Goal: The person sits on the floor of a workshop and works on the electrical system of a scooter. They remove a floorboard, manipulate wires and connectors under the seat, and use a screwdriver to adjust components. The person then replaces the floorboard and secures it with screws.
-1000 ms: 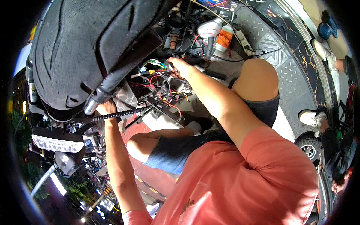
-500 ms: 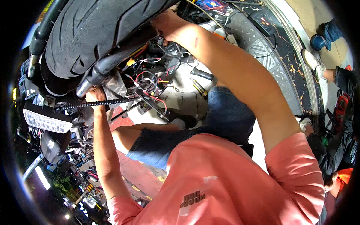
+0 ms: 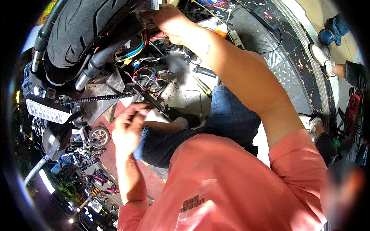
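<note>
Left hand (image 3: pixel 128 125): fingers curled, grip indeterminate, near black bar (image 3: pixel 153 101) | Right hand (image 3: pixel 168 22): beside tyre (image 3: pixel 83 32), near coloured wires (image 3: pixel 135 52), grip cannot be determined

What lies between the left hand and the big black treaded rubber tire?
The head view shows a black ribbed cable and a silver-ended black tube there.

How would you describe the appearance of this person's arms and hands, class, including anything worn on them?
The left hand and right hand have no gloves, and no watch shows at either wrist. Coral-red short sleeves leave the forearms bare. A small mark shows on the right one.
</note>
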`<state>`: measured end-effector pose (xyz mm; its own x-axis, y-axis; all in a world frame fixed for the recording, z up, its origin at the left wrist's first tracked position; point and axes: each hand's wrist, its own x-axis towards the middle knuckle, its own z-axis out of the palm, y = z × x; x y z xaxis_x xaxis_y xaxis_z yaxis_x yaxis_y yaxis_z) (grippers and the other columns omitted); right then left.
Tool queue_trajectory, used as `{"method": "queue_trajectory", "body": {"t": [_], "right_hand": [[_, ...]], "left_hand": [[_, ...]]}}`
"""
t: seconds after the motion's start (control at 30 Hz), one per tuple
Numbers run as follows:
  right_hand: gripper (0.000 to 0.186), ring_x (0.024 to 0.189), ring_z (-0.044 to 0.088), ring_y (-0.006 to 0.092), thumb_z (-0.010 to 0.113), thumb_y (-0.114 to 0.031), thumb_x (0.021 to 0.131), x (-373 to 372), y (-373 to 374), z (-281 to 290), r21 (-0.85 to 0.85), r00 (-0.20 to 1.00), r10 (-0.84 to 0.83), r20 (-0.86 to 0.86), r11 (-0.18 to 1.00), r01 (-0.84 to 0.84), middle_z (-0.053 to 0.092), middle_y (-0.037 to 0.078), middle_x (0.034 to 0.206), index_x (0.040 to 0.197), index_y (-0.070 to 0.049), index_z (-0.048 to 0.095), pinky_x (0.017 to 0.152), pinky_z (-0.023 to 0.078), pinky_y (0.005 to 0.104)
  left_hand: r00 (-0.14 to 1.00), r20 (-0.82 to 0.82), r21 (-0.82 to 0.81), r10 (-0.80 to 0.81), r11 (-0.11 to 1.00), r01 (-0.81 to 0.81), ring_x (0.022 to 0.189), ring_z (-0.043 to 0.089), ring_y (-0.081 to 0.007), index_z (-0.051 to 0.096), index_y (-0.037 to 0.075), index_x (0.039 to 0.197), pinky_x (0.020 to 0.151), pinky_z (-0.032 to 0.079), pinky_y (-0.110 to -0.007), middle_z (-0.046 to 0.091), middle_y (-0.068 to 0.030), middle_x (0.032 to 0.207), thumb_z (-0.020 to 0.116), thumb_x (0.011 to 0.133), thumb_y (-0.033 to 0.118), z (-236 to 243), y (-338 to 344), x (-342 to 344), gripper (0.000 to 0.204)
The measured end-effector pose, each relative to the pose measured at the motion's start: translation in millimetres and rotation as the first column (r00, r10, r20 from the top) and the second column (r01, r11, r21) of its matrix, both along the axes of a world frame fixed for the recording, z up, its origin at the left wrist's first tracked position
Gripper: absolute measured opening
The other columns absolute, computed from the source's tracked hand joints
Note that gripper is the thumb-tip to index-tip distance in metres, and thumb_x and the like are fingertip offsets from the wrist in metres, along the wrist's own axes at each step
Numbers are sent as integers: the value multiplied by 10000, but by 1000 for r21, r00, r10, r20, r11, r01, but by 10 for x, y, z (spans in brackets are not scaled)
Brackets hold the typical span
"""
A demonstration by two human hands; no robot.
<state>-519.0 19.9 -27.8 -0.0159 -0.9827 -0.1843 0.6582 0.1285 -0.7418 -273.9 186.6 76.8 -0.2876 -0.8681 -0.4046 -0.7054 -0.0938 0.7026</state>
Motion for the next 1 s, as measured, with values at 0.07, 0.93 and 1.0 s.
{"method": "queue_trajectory", "body": {"t": [0.07,0.93,1.0], "right_hand": [[194,552,681,230,695,-188,961,-65,-12,16,16,1000,-28,-5,999,28,724,137,777,976,3,723,450,572,369],[253,661,704,299,679,-195,984,-137,312,90,107,992,76,98,990,-87,699,182,840,1040,51,660,536,626,408],[258,721,709,270,672,-201,992,-141,338,101,131,991,107,82,984,-117,712,164,901,1043,52,665,637,634,397]], "left_hand": [[879,-402,356,257,928,-108,1136,659,-247,664,-27,1252,1004,517,-365,707,-146,1182,613,1000,132,-265,110,-351,302],[113,-696,577,709,645,-501,1211,594,-288,631,81,1217,1034,385,-397,669,-116,1262,603,987,465,-1851,-290,-553,448],[-66,-722,638,688,627,-447,1210,603,-369,623,34,1138,1048,431,-538,664,-174,1261,598,985,432,-1850,-444,-660,427]]}}
